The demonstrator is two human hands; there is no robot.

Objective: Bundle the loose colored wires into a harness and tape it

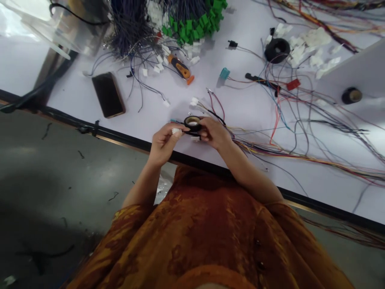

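My right hand [214, 133] grips a roll of black electrical tape [192, 123] by its edge, close to my left hand [164, 143]. Between its fingertips, my left hand pinches a small white plastic connector [176, 131]. A thin dark wire runs from there toward the tape roll. A bundle of multicoloured wires [255, 145] trails right from under my right hand across the white table [72, 84]. Another white connector [195, 101] lies just beyond the roll.
Toward the back stand wire bundles with green connectors [192, 24]. Nearby are a smartphone [108, 95], an orange-handled tool [179, 67], loose white connectors [309, 50] and a thick black tape roll [277, 50]. The table's black edge [120, 138] runs in front of me, above a grey floor [60, 188].
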